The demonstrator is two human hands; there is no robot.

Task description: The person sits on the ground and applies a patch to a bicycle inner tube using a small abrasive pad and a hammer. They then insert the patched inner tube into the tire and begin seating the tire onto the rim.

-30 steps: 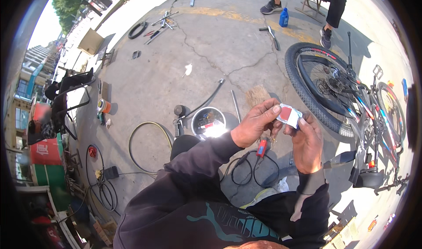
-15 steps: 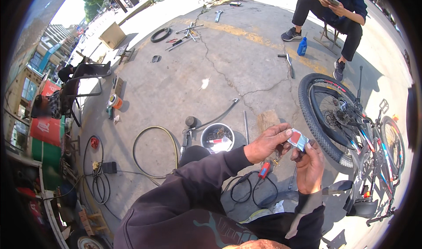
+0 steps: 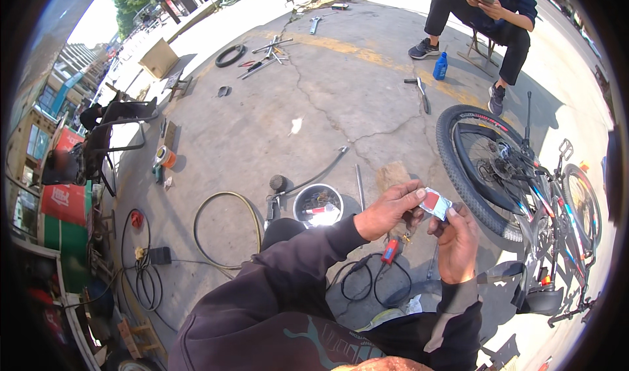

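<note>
Between my two hands is a small square foil-backed patch [image 3: 435, 203], with a red face and shiny silver foil; it looks like a tyre repair patch. My left hand [image 3: 389, 212] pinches its left edge between thumb and fingers. At the opposite edge, my right hand [image 3: 457, 241] grips it with thumb and fingertips. Below them on the ground lies a red tool [image 3: 389, 252] with a looped black cable. A bicycle wheel [image 3: 452, 145] stands just right of my hands, part of an upturned bicycle [image 3: 549, 204]. Its inner tube hangs loose around the wheel.
A white bucket [image 3: 339, 197] with scraps sits by my knee, near an air hose [image 3: 314, 181] and a coiled hose [image 3: 196, 230]. Farther off lie a hammer [image 3: 423, 94], a blue bottle [image 3: 441, 66], wrenches [image 3: 270, 51] and a black tube [image 3: 230, 55]. A seated person [image 3: 488, 24] holds a phone.
The view has shifted slightly, so the surroundings sit a little farther left. Both hands keep hold of the patch, which has tilted a little.
</note>
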